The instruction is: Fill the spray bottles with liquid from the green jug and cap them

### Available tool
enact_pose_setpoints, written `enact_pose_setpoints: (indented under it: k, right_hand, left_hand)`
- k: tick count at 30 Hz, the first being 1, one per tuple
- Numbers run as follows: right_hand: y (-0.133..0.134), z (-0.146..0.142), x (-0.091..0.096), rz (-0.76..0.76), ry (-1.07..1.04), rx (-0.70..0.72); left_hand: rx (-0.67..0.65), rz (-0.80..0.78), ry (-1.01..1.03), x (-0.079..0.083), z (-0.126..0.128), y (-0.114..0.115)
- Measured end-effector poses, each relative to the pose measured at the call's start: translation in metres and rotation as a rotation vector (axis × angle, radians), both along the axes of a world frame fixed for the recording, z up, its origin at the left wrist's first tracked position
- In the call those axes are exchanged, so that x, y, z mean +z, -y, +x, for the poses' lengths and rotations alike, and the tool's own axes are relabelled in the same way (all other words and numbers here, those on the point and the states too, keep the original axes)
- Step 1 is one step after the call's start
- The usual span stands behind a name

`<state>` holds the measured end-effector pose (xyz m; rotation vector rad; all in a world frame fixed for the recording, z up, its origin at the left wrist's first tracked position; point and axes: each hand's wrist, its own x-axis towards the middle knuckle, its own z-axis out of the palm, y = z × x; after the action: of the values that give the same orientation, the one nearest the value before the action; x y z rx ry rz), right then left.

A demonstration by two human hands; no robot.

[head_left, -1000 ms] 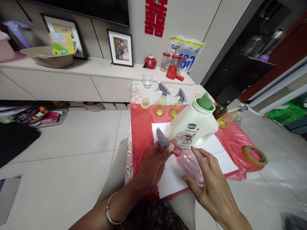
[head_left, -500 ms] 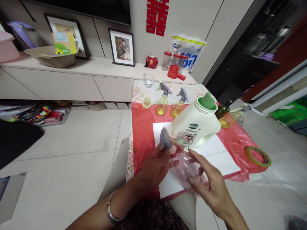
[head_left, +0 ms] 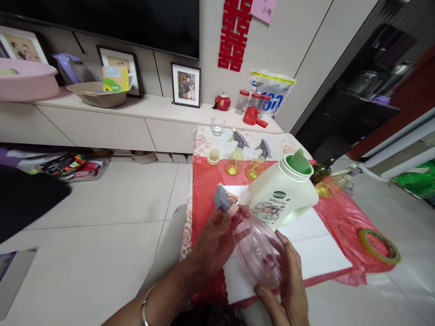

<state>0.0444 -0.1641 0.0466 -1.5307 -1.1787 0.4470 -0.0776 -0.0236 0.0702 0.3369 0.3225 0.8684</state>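
Observation:
A clear pink spray bottle [head_left: 256, 249] is held tilted above the table between my two hands. My left hand [head_left: 215, 235] has its fingers wrapped round the neck, at the pink collar under the grey spray head [head_left: 222, 198]. Round the lower body of the bottle closes my right hand [head_left: 288, 280], thumb on the near side. Just behind stands a large cream detergent jug [head_left: 280, 192] with its green-lined mouth uncapped. Two yellowish spray bottles with grey heads, one a spray bottle [head_left: 234, 160] beside a pale cap [head_left: 213, 157], stand farther back.
White paper [head_left: 309, 258] lies on the red plastic sheet [head_left: 207, 199] over the table. A tape roll [head_left: 365, 235] sits at the right edge, with another spray bottle [head_left: 326, 188] behind it. A glass cup [head_left: 217, 127] stands at the back.
The pink bottle has shifted slightly left and its body shows more fully. My right hand has moved down toward its base, while my left hand keeps hold of the neck. The view has tilted up.

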Motion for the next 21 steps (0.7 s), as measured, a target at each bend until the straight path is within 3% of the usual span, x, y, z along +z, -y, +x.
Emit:
enact_pose_setpoints:
  k: [2, 5, 8, 11, 16, 21]
  right_hand:
    - [0.000, 0.003, -0.004, -0.083, -0.294, 0.055]
    - [-0.005, 0.010, -0.003, -0.328, -0.894, 0.228]
    - [-0.013, 0.006, 0.004, -0.371, -1.137, 0.229]
    - [-0.018, -0.005, 0.011, -0.221, -0.993, 0.039]
    - [-0.010, -0.010, 0.009, -0.103, -0.329, -0.076]
    - [-0.003, -0.002, 0.004, -0.123, -0.279, -0.073]
  left_hand:
    - [-0.003, 0.042, -0.002, 0.001, 0.000, 0.000]
    - [0.012, 0.042, -0.028, 0.002, 0.001, -0.001]
    - [0.064, 0.007, -0.058, 0.002, 0.003, -0.004]
    - [0.160, 0.010, -0.054, 0.001, 0.005, -0.007]
    - [0.136, 0.015, -0.031, -0.002, 0.006, -0.008]
    - [0.088, 0.010, -0.063, -0.004, 0.003, -0.008]
